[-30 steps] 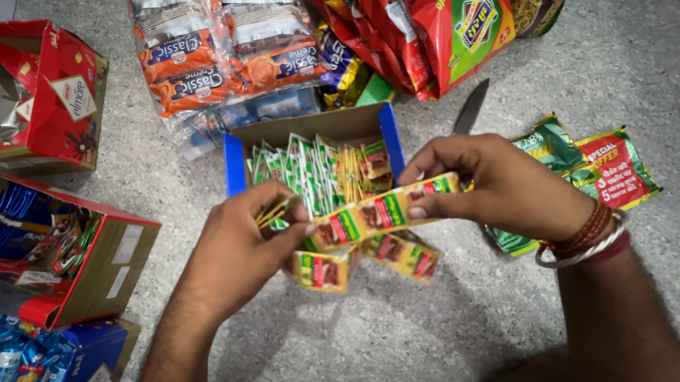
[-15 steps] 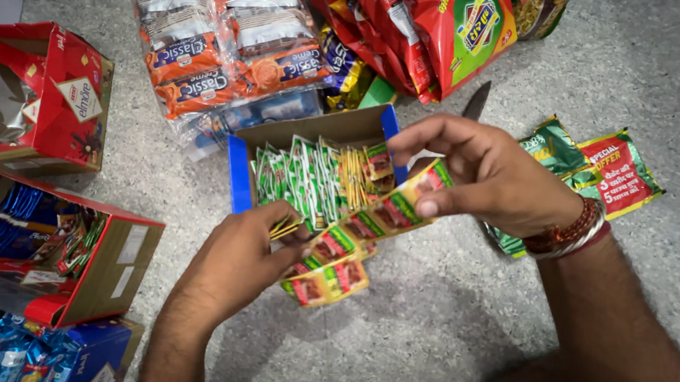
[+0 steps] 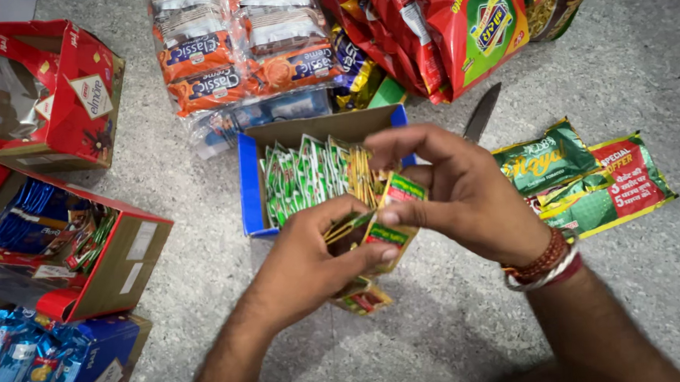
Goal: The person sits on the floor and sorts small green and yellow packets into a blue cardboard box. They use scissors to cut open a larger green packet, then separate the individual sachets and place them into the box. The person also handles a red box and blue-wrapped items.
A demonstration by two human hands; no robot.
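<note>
A folded strip of small yellow, red and green foil sachets [image 3: 384, 226] is being held between both hands, just in front of the open blue and brown cardboard box [image 3: 251, 189] and above the grey speckled floor [image 3: 659, 58]. The left hand [image 3: 313, 266] is being closed around the lower folds, with the thumb pressed on the front sachet, and the right hand [image 3: 464, 196] is being closed on the upper end, pinching it between thumb and fingers. The long axis of the strip is running from top to bottom, slightly tilted, with the upper end pointing to the box and the loose tail [image 3: 363, 298] hanging down below the left hand. The box is being filled with upright green and white sachets [image 3: 308, 173], standing close together, so little room is being left inside, mostly at its right edge. Behind the right hand a dark knife blade [image 3: 482, 112] is lying on the floor, near the box corner. At the right, well apart, flat green and red pouches [image 3: 587, 174] are lying. Behind the box, clear packs of orange biscuit packets [image 3: 240, 57] and large red snack bags [image 3: 455, 22] are being stacked. At the left, open red cardboard cartons [image 3: 87, 251] are standing, and the floor between them and the hands is giving open room.
</note>
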